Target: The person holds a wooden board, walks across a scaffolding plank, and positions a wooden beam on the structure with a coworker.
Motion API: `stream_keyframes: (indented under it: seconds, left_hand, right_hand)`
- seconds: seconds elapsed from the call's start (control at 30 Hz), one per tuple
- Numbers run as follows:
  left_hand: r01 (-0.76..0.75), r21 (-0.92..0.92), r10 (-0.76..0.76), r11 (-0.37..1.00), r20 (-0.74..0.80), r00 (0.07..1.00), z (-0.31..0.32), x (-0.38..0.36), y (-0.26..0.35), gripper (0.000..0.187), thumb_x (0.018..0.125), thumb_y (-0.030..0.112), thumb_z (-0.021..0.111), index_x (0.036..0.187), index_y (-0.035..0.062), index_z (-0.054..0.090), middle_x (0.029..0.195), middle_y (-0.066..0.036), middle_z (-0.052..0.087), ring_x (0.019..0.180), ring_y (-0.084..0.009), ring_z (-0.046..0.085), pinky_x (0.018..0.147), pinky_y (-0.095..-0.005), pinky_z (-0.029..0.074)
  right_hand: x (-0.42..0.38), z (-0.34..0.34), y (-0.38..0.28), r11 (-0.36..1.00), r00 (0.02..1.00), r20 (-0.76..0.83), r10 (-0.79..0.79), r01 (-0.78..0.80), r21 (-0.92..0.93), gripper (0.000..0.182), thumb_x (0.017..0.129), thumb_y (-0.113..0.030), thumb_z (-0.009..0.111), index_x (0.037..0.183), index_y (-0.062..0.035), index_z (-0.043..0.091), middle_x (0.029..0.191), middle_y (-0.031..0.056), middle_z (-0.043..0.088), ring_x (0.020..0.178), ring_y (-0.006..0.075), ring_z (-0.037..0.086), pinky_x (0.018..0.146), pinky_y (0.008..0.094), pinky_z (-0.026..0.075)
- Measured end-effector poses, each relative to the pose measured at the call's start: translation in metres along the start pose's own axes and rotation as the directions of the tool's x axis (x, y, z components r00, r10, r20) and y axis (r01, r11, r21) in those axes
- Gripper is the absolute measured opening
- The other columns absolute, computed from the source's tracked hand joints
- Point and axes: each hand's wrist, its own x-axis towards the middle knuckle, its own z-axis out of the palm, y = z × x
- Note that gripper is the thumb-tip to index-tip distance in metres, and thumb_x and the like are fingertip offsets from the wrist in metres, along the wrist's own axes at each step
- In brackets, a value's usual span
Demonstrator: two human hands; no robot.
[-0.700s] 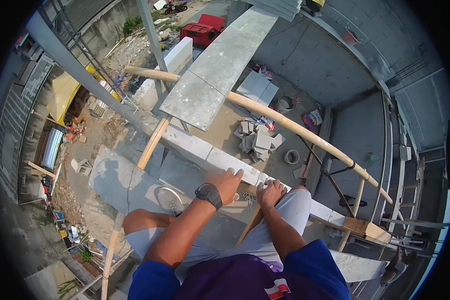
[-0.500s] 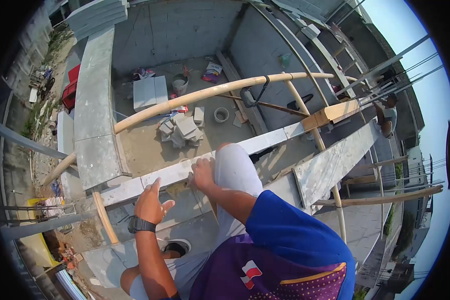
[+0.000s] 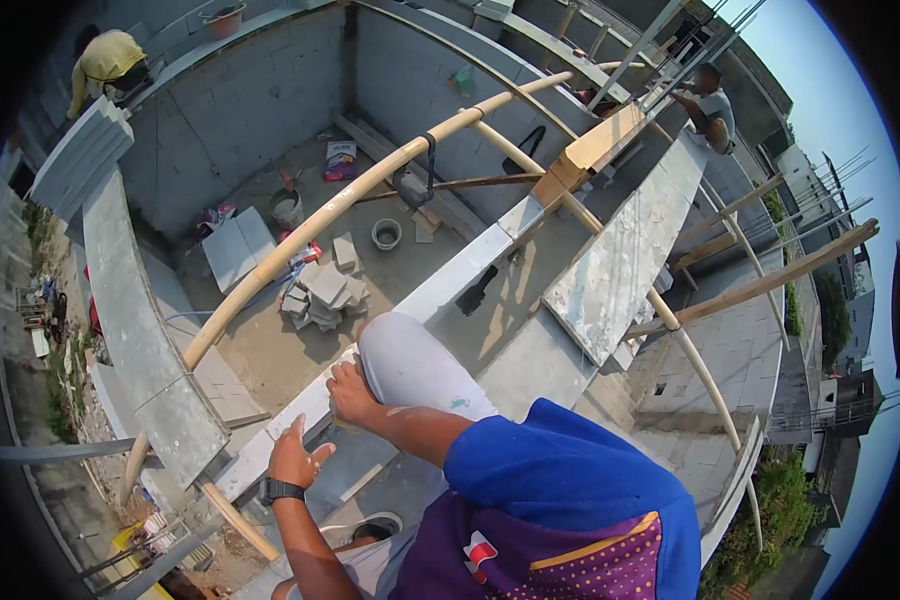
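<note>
grey block walls, concrete floor, sunlight

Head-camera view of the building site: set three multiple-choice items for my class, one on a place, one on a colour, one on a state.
1. Where does the right hand rest?
A. on the block wall top
B. on a bucket
C. on the bamboo pole

2. What colour is the top of the person at upper left?
A. red
B. yellow
C. white

3. How is the left hand?
A. closed on a trowel
B. inside a glove
C. open, holding nothing

Answers: 1 A, its fingers lie on the white block wall beside the knee; 2 B, that top is plainly yellow; 3 C, thumb raised, palm bare.
</note>
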Motion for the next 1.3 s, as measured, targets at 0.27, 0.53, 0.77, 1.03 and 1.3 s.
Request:
stream_keyframes:
  seconds: [0.27,0.53,0.77,1.03,1.3]
  left_hand:
    - [0.015,-0.047,-0.015,0.999,0.011,1.0,-0.003,0.006,0.004,0.084,0.073,0.033,0.085,0.136,-0.01,0.047,0.128,-0.033,0.057,0.121,-0.0447,0.055,0.103,-0.0448,0.045]
    - [0.0,-0.049,-0.001,0.999,-0.022,1.0,-0.009,0.002,0.004,0.085,0.073,0.034,0.085,0.136,-0.0099,0.048,0.128,-0.032,0.058,0.118,-0.0437,0.058,0.101,-0.0441,0.046]
    - [-0.078,0.017,0.08,0.997,-0.121,0.989,-0.002,0.006,-0.014,0.089,0.07,0.033,0.086,0.141,-0.0041,0.046,0.116,-0.026,0.065,0.098,-0.0346,0.067,0.087,-0.0408,0.053]
    - [-0.074,-0.022,0.07,0.997,-0.132,0.989,-0.001,0.002,-0.018,0.089,0.07,0.033,0.085,0.141,-0.0044,0.046,0.116,-0.027,0.065,0.1,-0.036,0.067,0.087,-0.0415,0.053]
    - [-0.085,-0.009,0.083,0.996,-0.13,0.988,0.0,0.001,-0.022,0.089,0.071,0.032,0.085,0.141,-0.0048,0.046,0.117,-0.028,0.065,0.101,-0.0361,0.067,0.088,-0.0414,0.053]
  right_hand:
    - [0.004,0.01,0.002,0.997,0.999,-0.036,0.017,-0.015,0.075,0.019,0.074,-0.019,0.067,0.087,-0.0055,0.068,0.104,0.0143,0.055,0.106,0.0329,0.048,0.102,0.0537,0.031]
    - [0.008,0.011,0.005,0.999,0.996,-0.088,0.002,0.001,0.039,0.017,0.072,-0.017,0.066,0.085,-0.0056,0.068,0.102,0.013,0.055,0.104,0.0316,0.049,0.102,0.0543,0.031]
    - [0.009,0.016,0.006,0.999,0.995,-0.097,-0.017,0.014,-0.033,0.018,0.073,-0.019,0.064,0.085,-0.0071,0.068,0.098,0.0118,0.054,0.101,0.0306,0.048,0.102,0.0533,0.031]
    - [0.01,0.019,0.007,0.997,0.997,-0.076,-0.026,0.021,-0.072,0.016,0.077,-0.021,0.062,0.085,-0.0081,0.068,0.097,0.0117,0.054,0.099,0.0298,0.048,0.101,0.0539,0.031]
    - [0.01,0.017,0.007,0.995,0.998,-0.064,-0.03,0.024,-0.093,0.016,0.077,-0.022,0.062,0.085,-0.0088,0.067,0.096,0.0112,0.053,0.099,0.0299,0.048,0.101,0.0559,0.03]
